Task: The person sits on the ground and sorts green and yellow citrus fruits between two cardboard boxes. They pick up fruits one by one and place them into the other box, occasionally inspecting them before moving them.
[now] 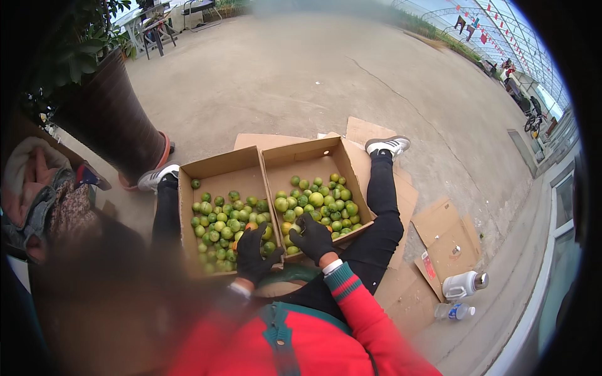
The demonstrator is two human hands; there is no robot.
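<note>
Two open cardboard boxes stand side by side between my outstretched legs. Green tomatoes [226,233], a few turning orange, lie over the near part of the left box [218,178]. More green tomatoes [316,199] fill much of the right box [301,164]. My left hand [254,257], in a black glove, is over the near right corner of the left box, thumb and fingers apart, right beside tomatoes. At the near left corner of the right box, my gloved right hand [316,237] has a pale green tomato [295,228] between thumb and fingers.
Flattened cardboard [444,230] lies under and right of the boxes. A white thermos [460,285] and a plastic bottle [454,311] lie at right. To the left stand a large potted plant [110,113] and piled clothing [51,202]. A window frame [557,221] edges the right side.
</note>
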